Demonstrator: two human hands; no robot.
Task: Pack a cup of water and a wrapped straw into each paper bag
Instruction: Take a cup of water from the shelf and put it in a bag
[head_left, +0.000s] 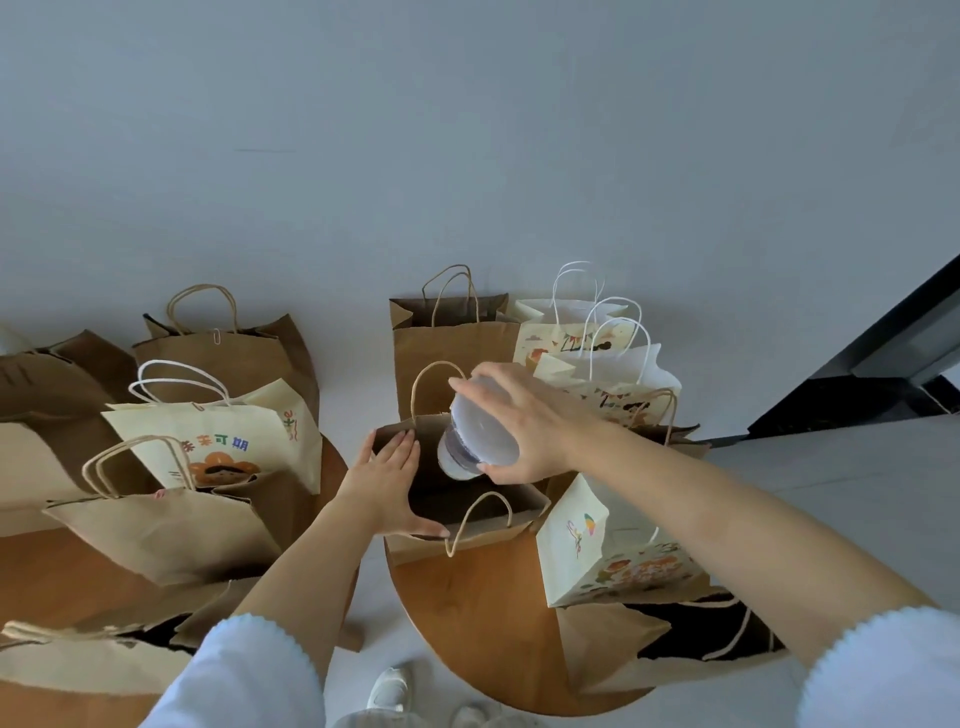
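My right hand (535, 421) grips the cup (480, 428) over the open bag (467, 525); my left (387, 478) spreads its mouth. Lowering upright comes next.

round wooden tables (483, 634), white shoe (389, 688), grey wall (467, 130)

1. The open brown paper bag (467, 525) at the far edge of the round wooden table (478, 613) has a wide mouth, but the tilted clear plastic cup (475, 431) fills its far right part.
2. The left hand (387, 486) rests on the bag's left rim and blocks that side.
3. The near twisted paper handle (480, 512) stands up over the near rim.
4. The cream printed paper bag (597, 556) stands just beside the brown bag, on its right.
5. The near part of the table is bare wood.
6. A narrow gap separates this table from the left wooden table (31, 566), which is crowded with bags.
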